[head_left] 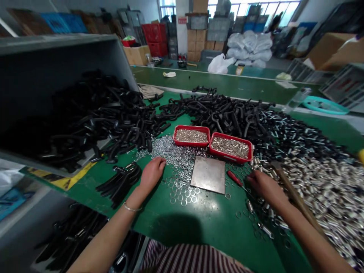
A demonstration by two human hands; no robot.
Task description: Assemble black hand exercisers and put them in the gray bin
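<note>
The left hand [152, 172] lay palm down on the green work table [204, 220], fingers curled loosely over the edge of the scattered silver washers [176, 159], gripping nothing that I could make out. A thin bangle [131, 207] sat on that wrist. Just left of it rested a small bundle of black curved rubber handles [121, 184], and beyond that the big heap of the same black handles [108, 117] spilled out of the grey bin [57, 49].

The right hand [263, 185] was down on the table near the far side of the flat square grey metal plate [208, 174], fingers bent inward; whether they pinched a part, I could not tell. Its fingertips sat just beside the small red-handled screwdriver [236, 179], which lay between hand and plate. A wooden-handled hammer [292, 193] leaned across just behind that wrist.

Past the plate stood two red plastic trays side by side, the left tray [191, 135] full of small silver rings, the right tray [231, 147] full of short silver pins. A wide drift of silver metal sleeves [327, 185] covered the table to the right.
</note>
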